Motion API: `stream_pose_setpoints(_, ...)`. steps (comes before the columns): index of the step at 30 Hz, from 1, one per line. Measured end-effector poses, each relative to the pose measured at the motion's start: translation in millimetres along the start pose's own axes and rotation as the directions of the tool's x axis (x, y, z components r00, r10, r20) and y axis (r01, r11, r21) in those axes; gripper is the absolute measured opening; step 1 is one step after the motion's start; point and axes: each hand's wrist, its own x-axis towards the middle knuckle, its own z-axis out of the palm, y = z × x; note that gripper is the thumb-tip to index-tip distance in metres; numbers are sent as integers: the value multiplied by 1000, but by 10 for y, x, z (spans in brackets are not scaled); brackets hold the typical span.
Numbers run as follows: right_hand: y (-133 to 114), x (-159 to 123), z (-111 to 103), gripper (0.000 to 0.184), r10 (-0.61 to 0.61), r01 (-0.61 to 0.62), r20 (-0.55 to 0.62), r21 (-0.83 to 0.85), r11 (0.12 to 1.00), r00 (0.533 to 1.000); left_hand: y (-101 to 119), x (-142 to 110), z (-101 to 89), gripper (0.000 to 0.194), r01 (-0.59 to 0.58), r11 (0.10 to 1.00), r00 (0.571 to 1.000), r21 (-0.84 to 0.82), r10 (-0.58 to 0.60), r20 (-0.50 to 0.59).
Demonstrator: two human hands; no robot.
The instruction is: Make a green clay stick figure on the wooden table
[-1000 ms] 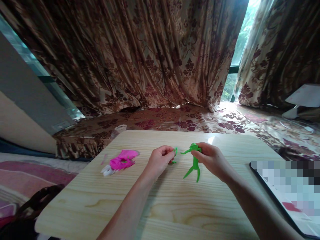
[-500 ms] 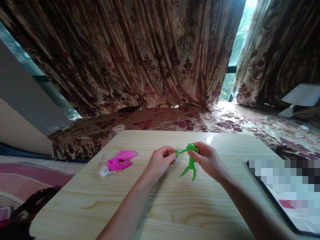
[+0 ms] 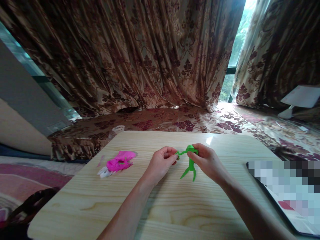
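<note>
A green clay-like figure (image 3: pixel 191 164) with a head, thin arms and two legs hangs upright over the table. My right hand (image 3: pixel 205 158) pinches it at the head and upper body, partly covering that side. My left hand (image 3: pixel 162 162) is closed on a small thin green piece (image 3: pixel 178 155), most of it hidden by the fingertips. The figure's outstretched left-side arm meets this piece; whether the two are joined I cannot tell. Farther left on the table lies a crumpled bright pink mass (image 3: pixel 121 161) with green bits in it and white wrapping at its lower end.
A pale wooden table (image 3: pixel 175 213) lies under both hands. At the right edge sits a flat dark-rimmed item (image 3: pixel 282 200), its surface blurred. Behind stand patterned curtains (image 3: pixel 150 60), a cloth-covered ledge, and a white lamp (image 3: pixel 300 96) at the right.
The two hands have come closer together, so the figure's arm now touches the green piece at my left fingertips. Both hands keep their hold. The view has shifted slightly.
</note>
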Motion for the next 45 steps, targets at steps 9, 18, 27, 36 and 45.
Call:
stream_pose_setpoints(9,-33,-17,8,11,6,-6,12,-11,1000,1000,-10,6,-2,13,-7,1000,1000,-1,7,-13)
stream_pose_setpoints(18,-15,-14,-8,11,-6,6,7,-26,1000,1000,-23,22,-16,13,3,999,998,-32,-5,-57)
stream_pose_setpoints(27,1,-7,-27,14,4,-3,16,-19,1000,1000,-18,26,-24,14,11,1000,998,1,-11,-68)
stream_pose_setpoints(36,-38,-21,-9,15,6,-6,3,-4,1000,1000,-39,14,-14,15,-40,999,999,1,40,-12)
stream_pose_setpoints(45,-23,-23,17,12,-13,13,-14,4,1000,1000,-61,10,-4,12,-61,998,998,26,61,13)
